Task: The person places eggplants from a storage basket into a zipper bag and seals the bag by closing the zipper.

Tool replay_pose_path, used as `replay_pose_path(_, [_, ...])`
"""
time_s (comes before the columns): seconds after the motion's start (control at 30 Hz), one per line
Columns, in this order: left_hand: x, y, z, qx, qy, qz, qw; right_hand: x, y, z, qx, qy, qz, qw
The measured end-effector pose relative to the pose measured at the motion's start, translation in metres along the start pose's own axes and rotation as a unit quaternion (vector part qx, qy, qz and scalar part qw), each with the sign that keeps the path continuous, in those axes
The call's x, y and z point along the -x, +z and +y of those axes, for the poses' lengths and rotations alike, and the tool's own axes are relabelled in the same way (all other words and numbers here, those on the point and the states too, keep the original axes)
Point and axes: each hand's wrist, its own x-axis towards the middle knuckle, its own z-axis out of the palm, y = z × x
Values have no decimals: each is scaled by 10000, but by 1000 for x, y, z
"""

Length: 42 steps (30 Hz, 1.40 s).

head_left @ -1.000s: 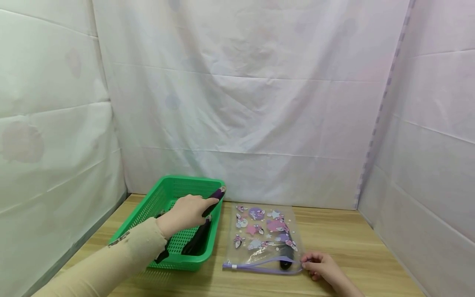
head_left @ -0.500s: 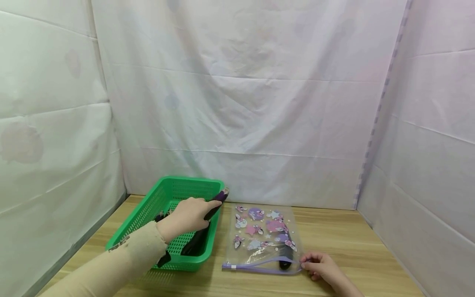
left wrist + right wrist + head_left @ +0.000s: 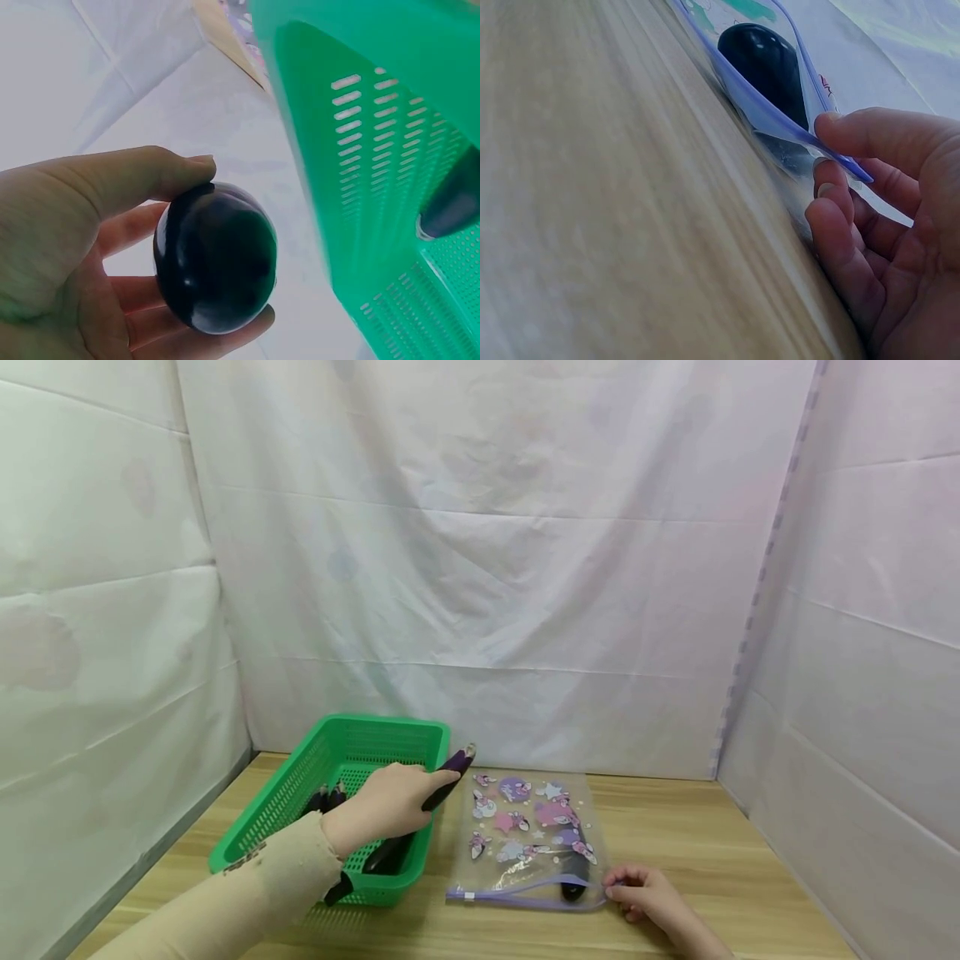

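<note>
My left hand (image 3: pixel 392 806) grips a dark purple eggplant (image 3: pixel 452 777) over the right rim of a green basket (image 3: pixel 258 806). In the left wrist view the eggplant's (image 3: pixel 217 259) rounded end faces the camera, with thumb and fingers around it. More eggplants lie in the basket, one (image 3: pixel 390 855) near its front right corner. My right hand (image 3: pixel 651 902) pinches the right corner of a clear zip bag (image 3: pixel 491 868) with a purple zipper and cartoon prints. The bag's mouth is parted, and one eggplant (image 3: pixel 761 67) lies inside along its right side.
The wooden table (image 3: pixel 675 835) carries the basket at left and the bag flat in the middle. White cloth (image 3: pixel 480 568) hangs behind and on both sides. A white slider (image 3: pixel 469 897) sits at the zipper's left end.
My left hand has moved right with the eggplant, which now passes over the basket's right rim toward the bag. My right hand keeps its pinch on the bag's corner.
</note>
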Motion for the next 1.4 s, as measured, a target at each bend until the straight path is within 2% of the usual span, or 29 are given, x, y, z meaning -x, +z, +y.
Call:
replay_pose_path(0.2, [-3, -3, 8, 14, 173, 36, 9998, -1, -1, 3, 33, -15, -2, 10000])
replay_pose_path(0.53, [-1, -7, 26, 259, 367, -246, 9987, 0, -1, 1, -1, -6, 41, 10000])
replay_pose_path(0.8, [-3, -8, 39, 211, 684, -346, 9968, 13, 6, -26, -16, 32, 80, 10000])
replay_pose_path(1.1, [-1, -6, 53, 193, 916, -313, 9951, 2, -1, -4, -69, -35, 113, 9999])
replay_pose_path(1.4, [3, -4, 66, 355, 1144, -429, 9919, 0, -1, 3, -204, -161, -38, 9997])
